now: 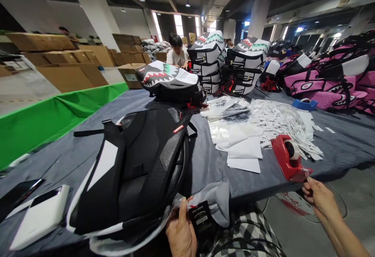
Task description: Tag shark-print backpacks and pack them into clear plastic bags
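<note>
Apparently readying tape, my right hand pinches its fingers together at the tape dispenser; I cannot tell what they hold. My left hand grips clear plastic beside the backpack, near left on the counter. Next, I judge, calls for a clean pull. On my feed, the black tag is illegible.

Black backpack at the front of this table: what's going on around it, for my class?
A person's left hand pinches translucent plastic at the edge of the black backpack, which lies straps up. A black tag is beside the thumb. The right hand has its fingertips together at the near end of a red tape dispenser; any tape between them is hard to see.
</note>
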